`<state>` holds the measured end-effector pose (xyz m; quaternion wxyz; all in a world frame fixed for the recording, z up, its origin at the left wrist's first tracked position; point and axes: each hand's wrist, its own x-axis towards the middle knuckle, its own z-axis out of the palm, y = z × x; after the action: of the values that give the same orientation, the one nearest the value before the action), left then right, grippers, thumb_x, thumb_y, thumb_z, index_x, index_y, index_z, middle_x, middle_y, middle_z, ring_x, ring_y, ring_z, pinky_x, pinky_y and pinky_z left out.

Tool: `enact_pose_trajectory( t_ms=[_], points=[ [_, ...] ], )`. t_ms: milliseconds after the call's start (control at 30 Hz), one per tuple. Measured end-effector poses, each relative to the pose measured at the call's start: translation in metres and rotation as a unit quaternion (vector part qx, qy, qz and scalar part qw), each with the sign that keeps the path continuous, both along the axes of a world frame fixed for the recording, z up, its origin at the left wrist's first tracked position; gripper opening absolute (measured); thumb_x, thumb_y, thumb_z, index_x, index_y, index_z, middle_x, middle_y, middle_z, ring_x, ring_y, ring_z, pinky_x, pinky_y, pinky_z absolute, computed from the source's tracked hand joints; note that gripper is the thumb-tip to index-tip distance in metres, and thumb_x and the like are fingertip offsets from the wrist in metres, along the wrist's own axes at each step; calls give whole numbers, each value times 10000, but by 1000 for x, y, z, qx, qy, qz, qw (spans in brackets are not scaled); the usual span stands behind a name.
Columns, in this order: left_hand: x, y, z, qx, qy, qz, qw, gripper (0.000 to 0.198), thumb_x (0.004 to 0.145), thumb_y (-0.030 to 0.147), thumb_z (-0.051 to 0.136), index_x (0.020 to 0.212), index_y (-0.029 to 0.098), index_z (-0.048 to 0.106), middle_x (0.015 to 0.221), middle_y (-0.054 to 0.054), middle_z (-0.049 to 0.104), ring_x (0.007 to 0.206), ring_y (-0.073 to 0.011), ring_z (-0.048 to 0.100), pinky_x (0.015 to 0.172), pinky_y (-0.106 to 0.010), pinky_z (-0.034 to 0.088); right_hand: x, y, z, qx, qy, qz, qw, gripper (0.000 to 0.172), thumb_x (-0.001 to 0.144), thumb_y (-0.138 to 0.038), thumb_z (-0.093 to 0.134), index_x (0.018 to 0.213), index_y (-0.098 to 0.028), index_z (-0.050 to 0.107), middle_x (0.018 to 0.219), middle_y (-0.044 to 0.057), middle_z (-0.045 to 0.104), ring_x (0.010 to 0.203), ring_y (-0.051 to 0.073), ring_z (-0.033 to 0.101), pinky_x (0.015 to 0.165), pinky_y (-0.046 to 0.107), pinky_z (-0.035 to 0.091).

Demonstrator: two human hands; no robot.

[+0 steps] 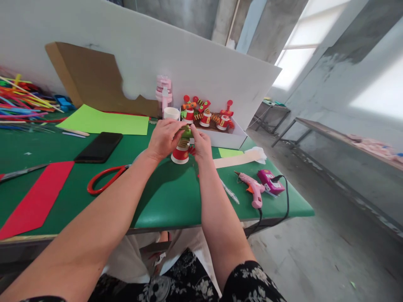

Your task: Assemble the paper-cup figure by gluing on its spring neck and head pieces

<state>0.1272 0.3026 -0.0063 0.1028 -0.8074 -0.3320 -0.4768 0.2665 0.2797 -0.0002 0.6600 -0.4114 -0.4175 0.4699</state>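
A paper-cup figure with a red and white cup base (180, 156) stands upright on the green table in front of me. On top of it is a green paper piece (187, 133), and folded paper strips show under and beside it. My left hand (166, 139) closes on the green piece from the left, its fingers curled over the top. From the right, my right hand (202, 143) pinches the same piece between thumb and fingers. My fingers hide part of the piece.
Behind are finished cup figures (205, 118) in a white box (231, 137), white cups (171, 113) and a pink bottle (164, 94). A pink glue gun (254, 188) with a cord lies right. Red-handled scissors (105, 179), a phone (98, 147) and red paper (40, 197) lie left.
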Motion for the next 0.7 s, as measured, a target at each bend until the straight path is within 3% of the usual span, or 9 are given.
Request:
enact_pose_trajectory(
  t_ms=[467, 700],
  points=[
    [0, -5, 3, 5, -13, -6, 1000, 326, 992, 366, 438, 1185, 222, 658, 1305, -101, 692, 1198, -284, 595, 1011, -483, 443, 0, -8, 7, -5, -48, -46, 998, 414, 807, -535, 643, 707, -145, 736, 604, -17, 623, 671, 127, 576, 706, 256, 505],
    [0, -5, 3, 3, -13, -1, 1000, 322, 985, 357, 452, 1202, 216, 645, 1318, -106, 681, 1210, -287, 587, 1039, -494, 428, 3, -12, 9, -22, -69, -79, 994, 459, 784, -602, 678, 614, -176, 663, 489, -45, 487, 545, 113, 510, 562, 243, 486]
  ],
)
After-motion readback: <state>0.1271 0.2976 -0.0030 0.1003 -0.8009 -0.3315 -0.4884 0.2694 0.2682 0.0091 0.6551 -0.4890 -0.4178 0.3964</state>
